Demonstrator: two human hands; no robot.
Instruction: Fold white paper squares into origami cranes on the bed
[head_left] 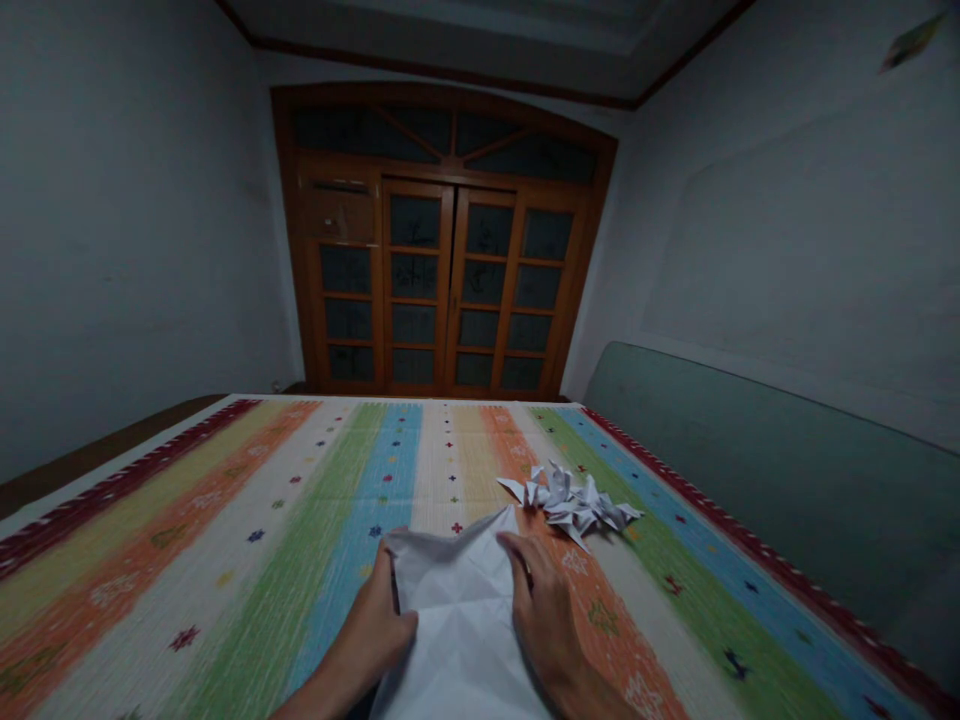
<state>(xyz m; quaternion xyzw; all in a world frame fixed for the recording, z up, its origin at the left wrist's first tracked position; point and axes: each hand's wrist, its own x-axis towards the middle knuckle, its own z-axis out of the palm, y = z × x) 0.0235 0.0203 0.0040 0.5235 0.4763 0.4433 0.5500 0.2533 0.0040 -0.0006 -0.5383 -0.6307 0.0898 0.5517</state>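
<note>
One white creased paper sheet (457,630), faint fold lines radiating across it, sits between both hands. Left hand (367,625) and right hand (544,610): fingers pressed together, pinching the sheet's side edges. Just beyond the right fingers (517,550), a heap of sharply pointed folded white paper figures (574,505), count unclear, rests on a striped woven mat (225,560) with small stitched star motifs.

You're working in dim, bluish light: the walls (112,220) sink into shadow, the wide lens bows the wooden door frame (442,105) and stretches the corners, and your white paper (461,620) stands out brightest, its creases slightly soft.
</note>
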